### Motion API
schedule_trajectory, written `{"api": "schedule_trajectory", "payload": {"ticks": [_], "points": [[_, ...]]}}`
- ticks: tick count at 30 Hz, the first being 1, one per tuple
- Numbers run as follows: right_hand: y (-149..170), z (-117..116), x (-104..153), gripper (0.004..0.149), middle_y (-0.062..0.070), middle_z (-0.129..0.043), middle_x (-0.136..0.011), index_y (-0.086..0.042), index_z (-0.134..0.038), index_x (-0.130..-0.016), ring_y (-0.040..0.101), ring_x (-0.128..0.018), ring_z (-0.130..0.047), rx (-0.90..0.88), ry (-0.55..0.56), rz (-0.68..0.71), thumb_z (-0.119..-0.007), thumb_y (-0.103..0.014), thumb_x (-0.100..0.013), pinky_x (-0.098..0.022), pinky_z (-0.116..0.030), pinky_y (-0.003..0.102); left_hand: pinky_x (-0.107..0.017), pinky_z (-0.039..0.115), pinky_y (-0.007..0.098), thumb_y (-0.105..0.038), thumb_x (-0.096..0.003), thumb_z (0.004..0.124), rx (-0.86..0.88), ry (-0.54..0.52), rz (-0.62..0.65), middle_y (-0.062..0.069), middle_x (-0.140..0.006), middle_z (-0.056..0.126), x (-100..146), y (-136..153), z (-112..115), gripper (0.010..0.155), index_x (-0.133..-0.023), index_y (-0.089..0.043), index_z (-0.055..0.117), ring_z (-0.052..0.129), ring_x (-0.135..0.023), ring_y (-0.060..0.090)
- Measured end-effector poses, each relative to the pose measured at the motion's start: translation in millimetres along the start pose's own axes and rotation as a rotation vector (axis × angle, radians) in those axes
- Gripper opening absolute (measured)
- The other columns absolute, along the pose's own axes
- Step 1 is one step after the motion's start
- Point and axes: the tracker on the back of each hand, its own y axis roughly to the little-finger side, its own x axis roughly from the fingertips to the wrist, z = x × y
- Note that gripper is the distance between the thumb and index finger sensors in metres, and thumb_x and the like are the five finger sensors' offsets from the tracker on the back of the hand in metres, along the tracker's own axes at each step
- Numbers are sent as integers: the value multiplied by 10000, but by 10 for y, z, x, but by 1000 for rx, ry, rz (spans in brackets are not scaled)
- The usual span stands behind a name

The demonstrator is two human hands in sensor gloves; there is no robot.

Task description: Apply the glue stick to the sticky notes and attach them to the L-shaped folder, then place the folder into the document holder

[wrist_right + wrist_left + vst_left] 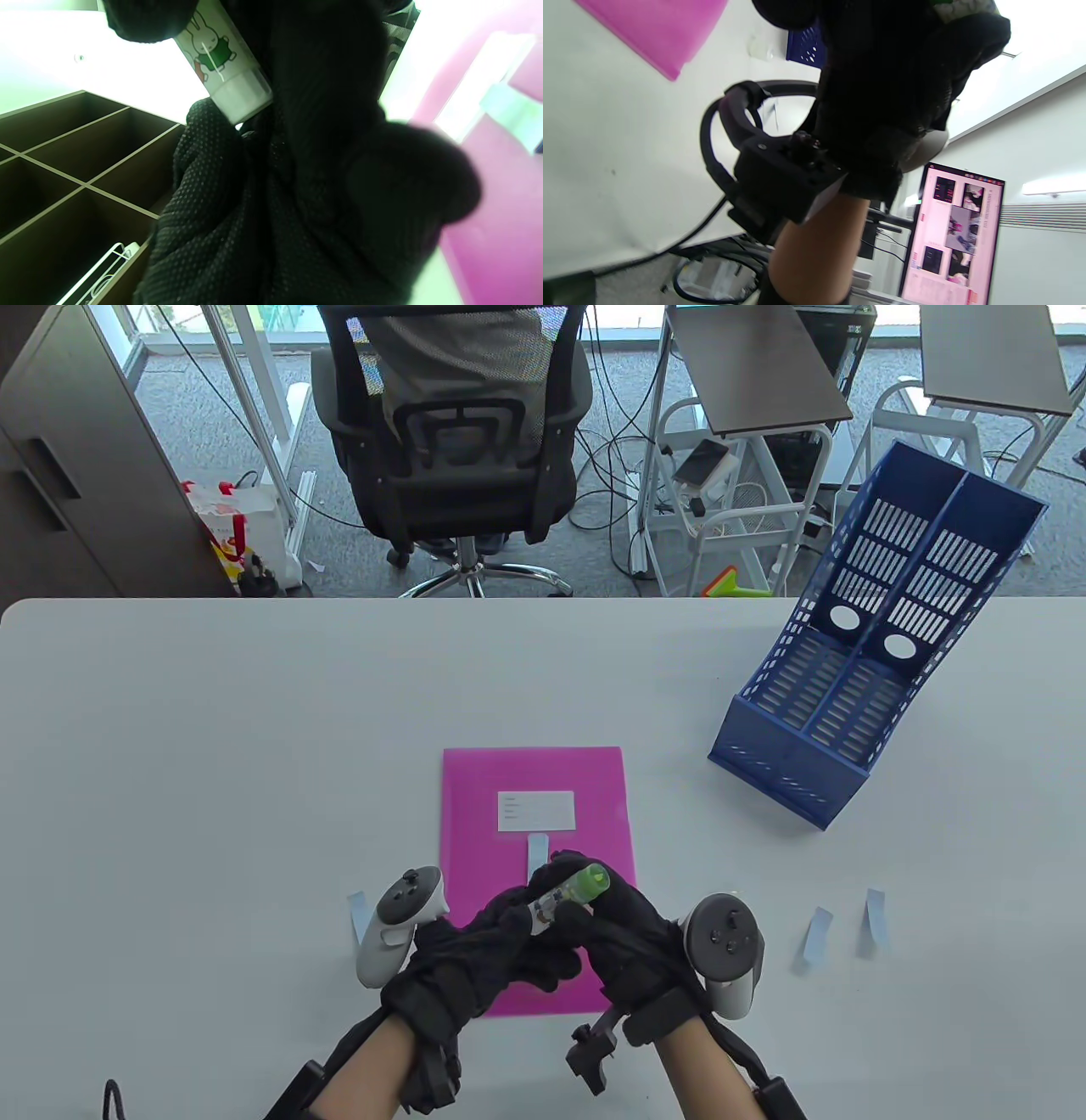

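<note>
Glue stick is held above the pink folder on the surface, left hand and right hand both curled round it. Light, stiff, smooth tube, I judge; grip its body, not the green cap.

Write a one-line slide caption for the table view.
Both gloved hands, left hand and right hand, grip a green-capped glue stick above the pink L-shaped folder; blue document holder waits.
</note>
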Motion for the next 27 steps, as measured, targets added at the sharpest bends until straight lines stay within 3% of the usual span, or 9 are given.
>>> {"api": "schedule_trajectory", "payload": {"ticks": [3,5,7,10,12,14,21,25,27], "points": [[-3,4,-2,538,26,-773,-1006,-251,-618,-1016,299,-1079,-548,8,2,-2,-683,-439,-517,-747,-438,633,-858,603,305,-509,-550,555,-98,-75,-19,-226,-1163,533,37,-28,-51,551,-1026,-462,282,700,-1052,-87],[8,-5,-8,536,29,-764,-1013,-256,-610,-1019,294,-1085,-538,-34,-7,-17,-680,-434,-518,-751,-430,633,-854,597,326,-550,-568,559,-38,-45,-6,-216,-1167,547,38,6,-64,551,-1039,-452,290,705,-1054,-62],[16,-26,-15,537,31,-768,-1012,-257,-612,-1019,296,-1087,-535,-48,-34,-15,-681,-430,-515,-750,-428,636,-833,588,365,-600,-564,447,145,19,15,-93,-1177,562,20,101,-46,581,-1076,-357,322,713,-1051,69],[7,-53,-13,537,29,-764,-1018,-259,-611,-1021,296,-1089,-534,-51,-55,-14,-680,-424,-515,-752,-426,635,-688,698,385,-591,-544,399,287,54,22,84,-1028,750,-3,167,-9,625,-1041,-227,510,891,-834,205],[-8,-68,-12,537,41,-770,-1010,-249,-615,-1019,307,-1082,-543,-35,-65,-10,-682,-421,-514,-752,-433,632,-529,794,327,-585,-548,422,177,18,10,65,-846,885,12,108,-40,601,-975,-199,596,1001,-605,135],[-37,-78,-11,537,37,-775,-1007,-250,-614,-1016,303,-1081,-552,-36,-55,-7,-681,-424,-513,-753,-442,630,-503,813,290,-596,-545,436,85,1,20,17,-774,926,28,51,-71,590,-949,-210,624,1012,-541,94],[-11,-28,6,537,49,-783,-994,-235,-621,-1011,310,-1071,-555,-14,1,-7,-684,-426,-513,-748,-443,628,-755,713,250,-545,-548,582,-22,-43,12,-146,-1076,637,29,-20,-41,573,-1026,-384,309,843,-903,-42],[-21,2,-19,536,38,-779,-1002,-241,-622,-1012,312,-1072,-564,-42,-17,-27,-688,-427,-513,-746,-456,634,-766,719,204,-569,-535,636,-113,-130,-4,-242,-1108,631,78,-41,-60,581,-1017,-451,335,817,-937,-113],[-6,4,-19,536,42,-777,-1003,-242,-621,-1014,309,-1075,-561,-80,-18,-34,-691,-425,-516,-748,-453,637,-758,721,216,-619,-541,611,-79,-116,0,-211,-1099,663,77,-17,-65,586,-1029,-414,359,837,-923,-89]]}}
